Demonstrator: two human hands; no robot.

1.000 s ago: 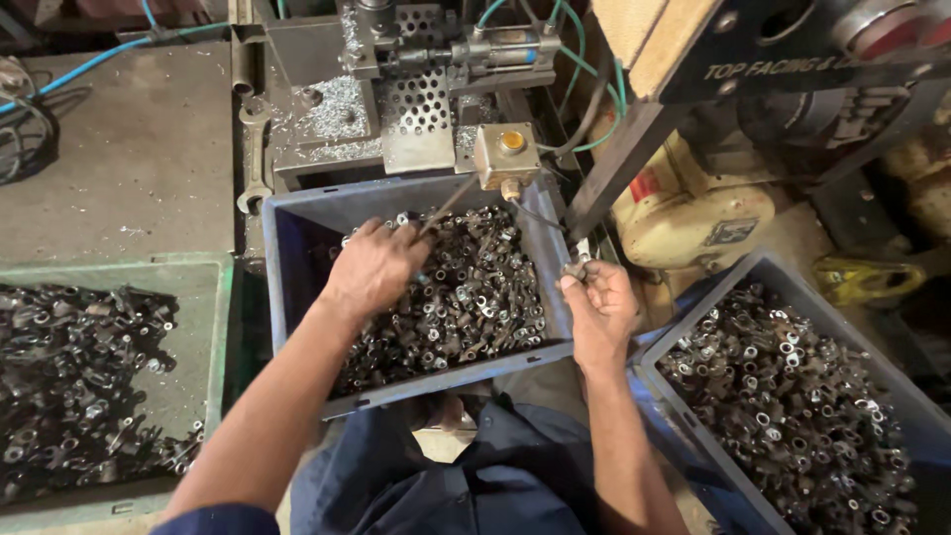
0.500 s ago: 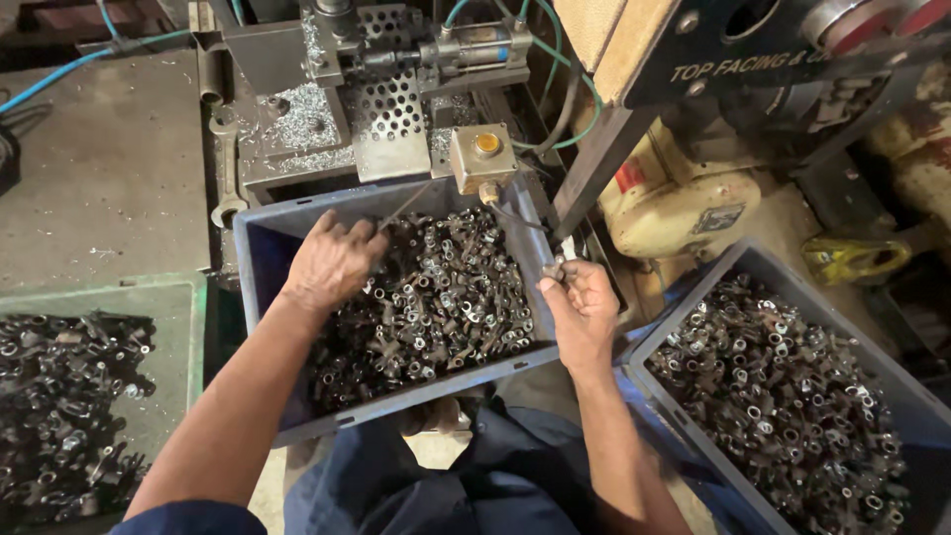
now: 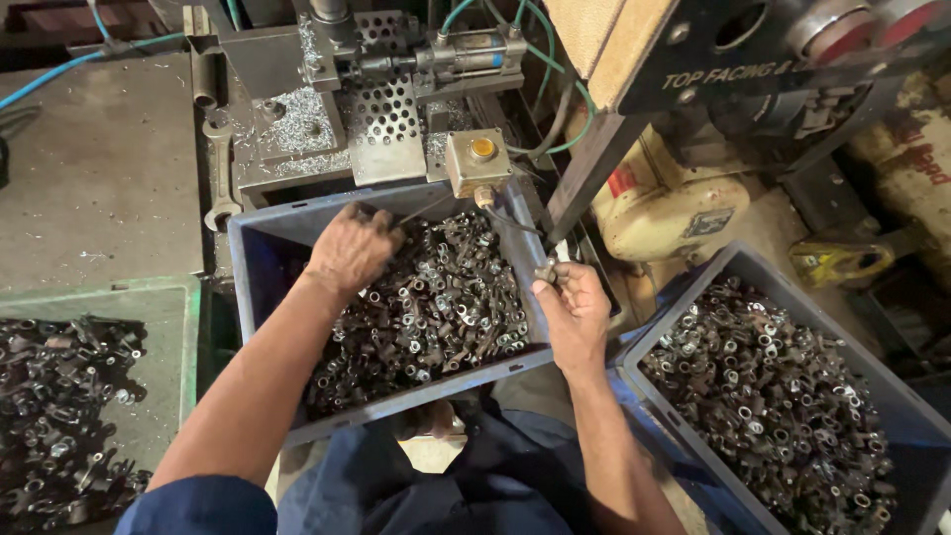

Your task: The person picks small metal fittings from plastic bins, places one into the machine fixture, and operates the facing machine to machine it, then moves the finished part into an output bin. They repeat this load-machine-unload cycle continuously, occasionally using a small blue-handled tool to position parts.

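Right hand [image 3: 575, 312] is pinched on one small metal part [image 3: 546, 269] over the blue bin [image 3: 260, 260] rim at 3 o'clock; a slip is risked. Left hand [image 3: 349, 250] is curled into the parts pile [image 3: 436, 307], grip hidden; sharp edges could cut.

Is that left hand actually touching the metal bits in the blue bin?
Touching. The head view shows the left hand pressed palm-down into the heap of metal parts in the middle blue bin, with no gap showing beneath the fingers.

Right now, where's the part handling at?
Done: hard to say; the right bin and green tray both hold heaps of similar metal parts. In hand: right hand pinches one small part; left hand digs in the middle bin. Left: that bin looks well filled.
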